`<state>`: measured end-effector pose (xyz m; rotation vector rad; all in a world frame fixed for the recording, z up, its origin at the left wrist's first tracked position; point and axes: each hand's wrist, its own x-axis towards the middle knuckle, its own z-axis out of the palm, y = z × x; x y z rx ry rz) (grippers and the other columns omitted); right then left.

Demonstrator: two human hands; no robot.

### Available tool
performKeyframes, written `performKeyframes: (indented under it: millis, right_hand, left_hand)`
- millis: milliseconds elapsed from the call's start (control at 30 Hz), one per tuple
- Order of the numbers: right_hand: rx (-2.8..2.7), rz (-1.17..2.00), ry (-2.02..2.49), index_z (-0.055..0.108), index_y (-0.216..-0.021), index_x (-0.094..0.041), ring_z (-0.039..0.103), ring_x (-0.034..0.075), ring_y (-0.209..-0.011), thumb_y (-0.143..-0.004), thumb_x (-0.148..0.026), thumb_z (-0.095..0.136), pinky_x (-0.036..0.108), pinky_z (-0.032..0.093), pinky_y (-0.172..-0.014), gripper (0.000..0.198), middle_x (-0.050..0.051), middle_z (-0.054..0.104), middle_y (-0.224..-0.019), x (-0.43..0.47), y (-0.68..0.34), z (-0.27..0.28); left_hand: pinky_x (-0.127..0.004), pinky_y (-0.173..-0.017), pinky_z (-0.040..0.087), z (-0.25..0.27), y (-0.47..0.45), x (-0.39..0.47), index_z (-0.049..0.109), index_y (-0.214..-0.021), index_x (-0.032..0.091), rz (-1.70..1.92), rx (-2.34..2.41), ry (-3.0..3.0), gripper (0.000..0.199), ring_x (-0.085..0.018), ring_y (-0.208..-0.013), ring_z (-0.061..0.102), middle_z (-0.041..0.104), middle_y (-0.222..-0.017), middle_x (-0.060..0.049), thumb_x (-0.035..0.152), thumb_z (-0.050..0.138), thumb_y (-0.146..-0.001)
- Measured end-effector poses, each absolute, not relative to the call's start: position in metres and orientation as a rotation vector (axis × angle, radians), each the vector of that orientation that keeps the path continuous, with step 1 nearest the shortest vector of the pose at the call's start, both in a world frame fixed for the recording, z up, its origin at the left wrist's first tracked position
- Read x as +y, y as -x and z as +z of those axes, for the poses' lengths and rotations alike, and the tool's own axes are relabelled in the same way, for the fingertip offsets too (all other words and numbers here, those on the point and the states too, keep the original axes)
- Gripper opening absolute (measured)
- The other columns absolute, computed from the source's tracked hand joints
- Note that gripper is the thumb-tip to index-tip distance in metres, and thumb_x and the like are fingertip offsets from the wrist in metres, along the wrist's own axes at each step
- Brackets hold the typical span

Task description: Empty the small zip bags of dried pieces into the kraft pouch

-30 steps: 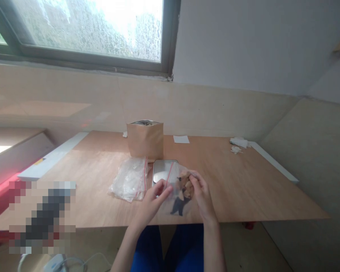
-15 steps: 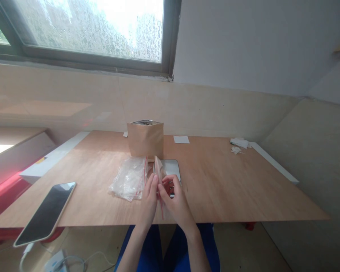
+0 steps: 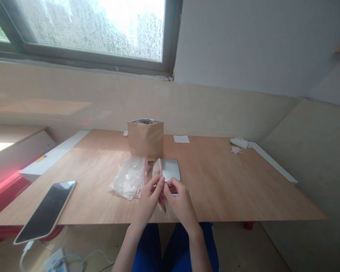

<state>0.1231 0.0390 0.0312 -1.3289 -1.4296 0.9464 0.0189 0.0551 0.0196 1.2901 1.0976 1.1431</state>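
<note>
Both my hands pinch a small clear zip bag (image 3: 157,168) with a red strip, just above the table's near middle. My left hand (image 3: 150,196) is closed on its left side, thumb against fingers. My right hand (image 3: 179,198) pinches it from the right, fingertips close to those of the left. Part of the bag is hidden by my fingers. Behind the hands lies a flat silver-white device (image 3: 171,169), partly covered. To the left rests a pile of clear zip bags (image 3: 128,177). A brown paper pouch (image 3: 146,139) stands upright behind, its top gaping and silvery inside.
On the wooden table (image 3: 229,189), a phone (image 3: 47,211) with a cable overhangs the left front edge. A white paper (image 3: 181,139) lies at the back, and crumpled white scraps (image 3: 239,143) at the far right. A power strip (image 3: 56,260) is below.
My fingers have shifted on the small bag, both hands now pinching close together. The bag has turned and its red strip, earlier upright, is mostly hidden or bunched.
</note>
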Motion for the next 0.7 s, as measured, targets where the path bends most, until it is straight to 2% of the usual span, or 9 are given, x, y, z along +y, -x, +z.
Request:
performKeyframes:
  millis: [300, 533, 700]
  right_hand:
    - [-1.289, 1.051, 1.198, 0.051, -0.062, -0.019, 0.057, 0.012, -0.05, -0.084, -0.037, 0.05, 0.022, 0.045, -0.05, 0.028, -0.002, 0.056, -0.055, 0.0416, -0.1222, 0.0281]
    - [-1.374, 0.98, 1.219, 0.057, -0.066, -0.018, 0.06, 0.013, -0.058, -0.086, -0.04, 0.047, 0.023, 0.047, -0.057, 0.032, 0.0, 0.062, -0.063, 0.042, -0.1221, 0.0246]
    - [-1.452, 1.005, 1.232, 0.058, -0.068, -0.018, 0.06, 0.013, -0.056, -0.085, -0.041, 0.049, 0.023, 0.047, -0.057, 0.03, 0.0, 0.061, -0.061, 0.04, -0.1228, 0.0269]
  left_hand:
    - [-0.019, -0.042, 0.036, 0.0079, -0.0144, 0.0556, 0.039, -0.065, 0.02, 1.127, 1.052, -1.312, 0.036, -0.008, -0.045, 0.045, 0.042, -0.054, 0.006, 0.05, 0.047, -0.082]
    - [-0.021, -0.042, 0.039, 0.0122, -0.0142, 0.0555, 0.039, -0.065, 0.021, 1.136, 1.101, -1.23, 0.037, -0.009, -0.045, 0.045, 0.042, -0.054, 0.006, 0.054, 0.047, -0.079]
    - [-0.022, -0.044, 0.04, 0.0113, -0.0122, 0.0531, 0.043, -0.07, 0.021, 1.139, 1.168, -1.206, 0.036, -0.01, -0.046, 0.046, 0.043, -0.054, 0.005, 0.055, 0.043, -0.08]
